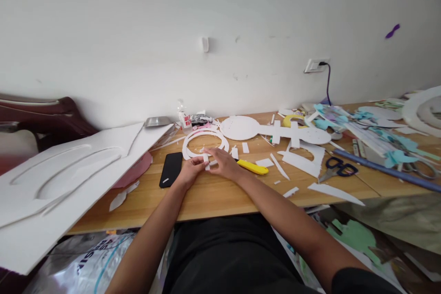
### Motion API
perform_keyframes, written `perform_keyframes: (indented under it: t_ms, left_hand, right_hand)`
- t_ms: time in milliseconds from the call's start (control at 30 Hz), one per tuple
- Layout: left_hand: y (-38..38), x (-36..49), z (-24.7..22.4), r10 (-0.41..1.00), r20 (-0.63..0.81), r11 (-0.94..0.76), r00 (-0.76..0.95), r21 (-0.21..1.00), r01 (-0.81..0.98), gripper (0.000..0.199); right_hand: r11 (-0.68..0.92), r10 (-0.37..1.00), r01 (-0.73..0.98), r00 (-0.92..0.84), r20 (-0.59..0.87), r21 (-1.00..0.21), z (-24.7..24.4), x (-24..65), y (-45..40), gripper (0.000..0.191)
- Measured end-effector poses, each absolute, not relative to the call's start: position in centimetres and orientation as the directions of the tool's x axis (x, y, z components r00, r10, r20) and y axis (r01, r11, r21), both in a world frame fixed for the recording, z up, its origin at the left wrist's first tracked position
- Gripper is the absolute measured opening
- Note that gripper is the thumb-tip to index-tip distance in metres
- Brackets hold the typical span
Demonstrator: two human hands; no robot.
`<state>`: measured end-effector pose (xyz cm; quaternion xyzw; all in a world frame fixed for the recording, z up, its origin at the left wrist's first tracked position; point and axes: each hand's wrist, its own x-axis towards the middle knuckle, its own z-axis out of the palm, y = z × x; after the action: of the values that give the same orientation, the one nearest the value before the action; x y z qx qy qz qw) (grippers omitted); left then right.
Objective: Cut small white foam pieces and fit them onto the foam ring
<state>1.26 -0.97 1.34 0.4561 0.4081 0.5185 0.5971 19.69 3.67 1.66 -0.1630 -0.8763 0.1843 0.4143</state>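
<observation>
My left hand and my right hand meet over the wooden table. Between their fingertips is a small white foam piece, which both hands grip. Just behind them lies a white foam ring. A black phone rests left of my left hand, with a small white scrap on it. Right of my right hand is a yellow cutter. Small white rectangles lie near the ring.
A large white foam sheet covers the left side. A bottle stands near the wall. Round-ended white pieces, scissors, a blue tube and many cut scraps spread to the right.
</observation>
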Motion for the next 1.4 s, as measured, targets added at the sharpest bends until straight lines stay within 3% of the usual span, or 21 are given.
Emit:
perform_keyframes:
  t_ms: [300, 533, 1000, 1167, 1400]
  left_hand:
    - [-1.2, 1.6, 1.9, 0.99, 0.004, 0.044, 0.141, 0.94, -0.338, 0.037]
    - [-1.3, 1.4, 1.9, 0.985, -0.035, 0.098, 0.169, 0.92, -0.38, 0.043]
    - [-0.7, 1.2, 1.3, 0.996, -0.027, 0.054, 0.086, 0.944, -0.327, 0.044]
    - [-0.4, 1.0, 1.1, 1.0, 0.01, -0.011, -0.003, 0.962, -0.274, 0.04]
    - [-0.5, 1.1, 1.2, 0.998, 0.044, -0.049, -0.044, 0.99, -0.134, 0.043]
  right_hand:
    - [0.843, 0.498, 0.136, -0.566, 0.657, -0.521, 1.5, 19.5, 3.7, 0.086]
    - [0.888, 0.422, 0.135, -0.617, 0.665, -0.439, 1.1, 19.1, 3.7, 0.094]
    - [0.909, 0.387, 0.145, -0.643, 0.661, -0.391, 1.5, 19.1, 3.4, 0.088]
    - [0.943, 0.31, 0.13, -0.675, 0.67, -0.306, 1.7, 19.1, 3.3, 0.094]
    - [0.971, 0.24, 0.162, -0.718, 0.653, -0.178, 1.6, 18.5, 3.3, 0.089]
